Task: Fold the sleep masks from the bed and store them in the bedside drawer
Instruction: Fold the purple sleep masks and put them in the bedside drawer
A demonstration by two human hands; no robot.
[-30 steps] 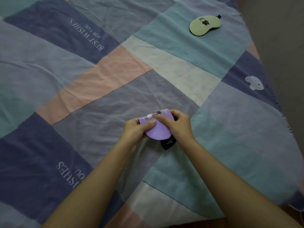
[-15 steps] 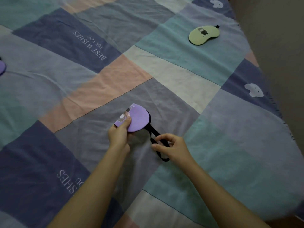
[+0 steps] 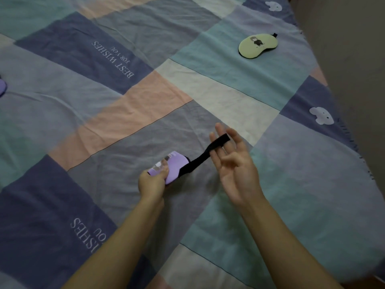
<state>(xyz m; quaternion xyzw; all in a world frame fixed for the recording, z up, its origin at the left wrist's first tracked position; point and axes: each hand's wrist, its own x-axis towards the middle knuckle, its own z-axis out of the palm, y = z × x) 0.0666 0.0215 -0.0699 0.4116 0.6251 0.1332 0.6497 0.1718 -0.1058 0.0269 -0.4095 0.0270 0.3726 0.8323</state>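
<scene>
Purple mask (image 3: 174, 167) folded, pinched in left hand (image 3: 153, 182); strap (image 3: 203, 156) looped over spread right hand (image 3: 233, 163) fingers. Green mask (image 3: 257, 45) (flat on bed (image 3: 208, 90)) untouched; nothing stored yet.

Purple mask (image 3: 176, 168) w/ blk strap (image 3: 205, 156)
</scene>
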